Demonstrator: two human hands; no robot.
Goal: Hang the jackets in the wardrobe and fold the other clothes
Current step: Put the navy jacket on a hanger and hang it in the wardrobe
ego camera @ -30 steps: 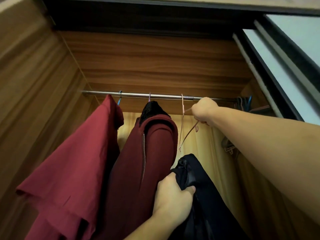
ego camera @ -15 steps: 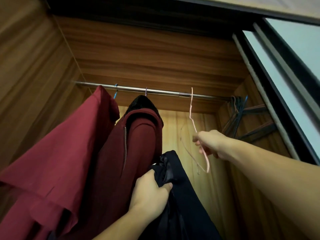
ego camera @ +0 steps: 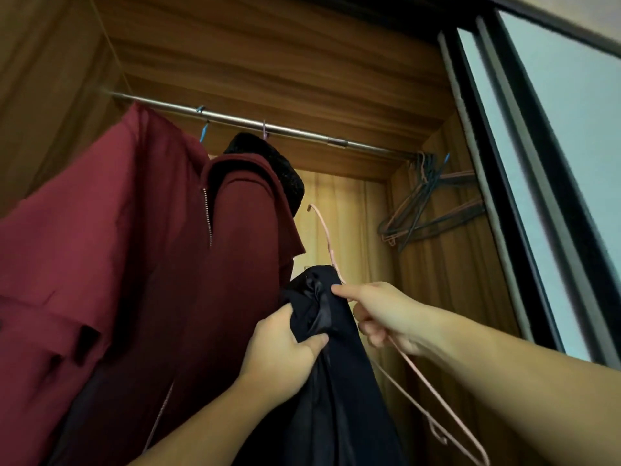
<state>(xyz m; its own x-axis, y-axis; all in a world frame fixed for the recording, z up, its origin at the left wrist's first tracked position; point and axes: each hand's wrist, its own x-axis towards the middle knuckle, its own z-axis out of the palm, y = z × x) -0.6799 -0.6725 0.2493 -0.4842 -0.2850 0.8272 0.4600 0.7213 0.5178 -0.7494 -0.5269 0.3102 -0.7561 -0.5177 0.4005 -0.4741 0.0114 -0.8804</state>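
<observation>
Head view shows the left hand [ego camera: 282,353] with fingers curled tight round the bunched top of a dark jacket [ego camera: 331,375], thumb pressed into the cloth. Just beside it, the right hand [ego camera: 386,316] pinches a pink wire hanger [ego camera: 426,391], forefinger touching the jacket's collar. Above both sets of fingers runs the wardrobe rail [ego camera: 295,131], two maroon jackets [ego camera: 141,257] hanging left of them.

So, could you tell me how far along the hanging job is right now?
Done: two red jackets hang on the rail. In hand: left hand grips the dark jacket; right hand holds the pink hanger. Left: fitting the hanger, hanging it up.
</observation>
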